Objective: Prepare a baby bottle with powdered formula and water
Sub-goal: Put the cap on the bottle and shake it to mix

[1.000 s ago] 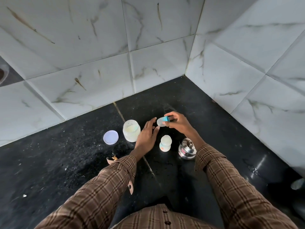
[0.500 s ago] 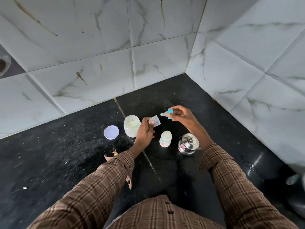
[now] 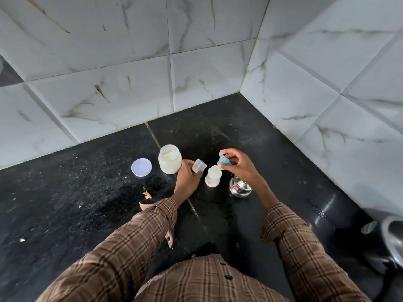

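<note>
I note: left hand (image 3: 187, 179) grips clear cap (image 3: 199, 165); right hand (image 3: 239, 166) pinches teal-ringed nipple (image 3: 223, 162) above open bottle (image 3: 213, 176).

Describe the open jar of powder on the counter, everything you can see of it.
The jar is a squat, rounded, translucent container, plastic by the look, standing upright on the black counter with its mouth open. Pale yellowish powder shows inside. Its round white lid lies apart to its left. The left hand, holding a clear cap, sits right beside it; contact is unclear.
</note>
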